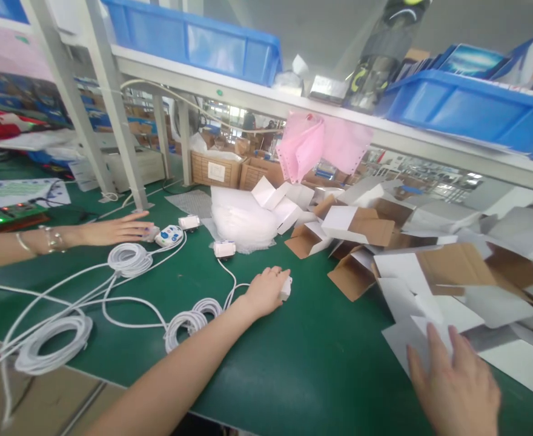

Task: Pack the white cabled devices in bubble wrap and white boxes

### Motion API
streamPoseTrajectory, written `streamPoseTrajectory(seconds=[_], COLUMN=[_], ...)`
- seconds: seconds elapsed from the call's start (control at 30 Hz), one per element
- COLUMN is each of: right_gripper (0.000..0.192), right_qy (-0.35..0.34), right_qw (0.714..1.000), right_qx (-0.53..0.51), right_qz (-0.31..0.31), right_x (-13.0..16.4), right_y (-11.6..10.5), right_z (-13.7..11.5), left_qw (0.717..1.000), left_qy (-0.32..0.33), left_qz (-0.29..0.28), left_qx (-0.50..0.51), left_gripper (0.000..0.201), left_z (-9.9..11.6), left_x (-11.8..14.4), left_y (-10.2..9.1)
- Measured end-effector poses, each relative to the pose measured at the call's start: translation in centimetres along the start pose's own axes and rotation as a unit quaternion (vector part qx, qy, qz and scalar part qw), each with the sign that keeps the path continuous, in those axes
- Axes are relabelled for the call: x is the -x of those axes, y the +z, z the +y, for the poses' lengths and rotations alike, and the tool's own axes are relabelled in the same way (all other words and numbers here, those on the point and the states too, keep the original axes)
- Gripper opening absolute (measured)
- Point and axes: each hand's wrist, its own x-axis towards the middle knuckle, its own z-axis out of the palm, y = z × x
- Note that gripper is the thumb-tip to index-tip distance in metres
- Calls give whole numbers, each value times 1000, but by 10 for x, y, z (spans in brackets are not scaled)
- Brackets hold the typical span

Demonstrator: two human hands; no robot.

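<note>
My left hand (266, 293) reaches across the green table, fingers closed over a small white block-shaped plug piece (286, 289). A white cable runs toward that hand from coiled white cable (185, 327) beside my forearm. Two similar white pieces, one (225, 249) nearer and another (189, 222) farther back, lie to its left. At the lower right, my right hand (460, 378) is open with fingers spread, over the edge of the folded white cardboard boxes (403, 284). Whether its fingertips touch the cardboard I cannot tell.
A co-worker's hand (116, 229) with bracelets is at a white round-faced piece (169, 235) on the left. More cable coils (55, 345) lie there. Clear plastic bags (239, 221) are stacked mid-table. A shelf (230, 100) with blue bins (194, 39) crosses above.
</note>
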Motion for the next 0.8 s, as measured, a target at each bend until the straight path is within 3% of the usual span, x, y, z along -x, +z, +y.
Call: streamPoseTrajectory(seconds=[0.1,0.17,0.23,0.3,0.4,0.47,0.53,0.6,0.7,0.8], right_gripper=[46,47,61,82,94,88,82,73,48,40], right_qy=[-43,-17,47,113,169,193,218,246,302,320], right_qw=[994,973,931,847,685,634,625,620,632,661], right_qx=[-101,-224,-346,-490,-664,-705,-715,-725,-711,-679], right_qz=[-15,-50,-103,-169,-249,-253,-226,-172,-62,9], right_x=[-2,2,8,11,12,14,17,18,6,-24], right_y=[17,33,48,56,58,54,51,47,41,30], right_z=[-40,-69,-98,-123,-153,-162,-160,-149,-124,-100], left_qw=[999,994,984,968,943,939,961,989,985,985], left_qy=[6,19,38,59,87,110,117,84,5,-29], left_qz=[-7,6,22,29,29,40,60,88,92,39], left_qx=[51,104,172,242,321,324,242,79,-147,-163], left_gripper=[37,46,60,66,69,72,77,81,71,45], left_z=[1,4,11,21,31,30,21,7,-14,-29], left_x=[-8,0,17,38,66,83,99,115,136,144], left_y=[4,5,7,10,11,8,4,1,-6,-26])
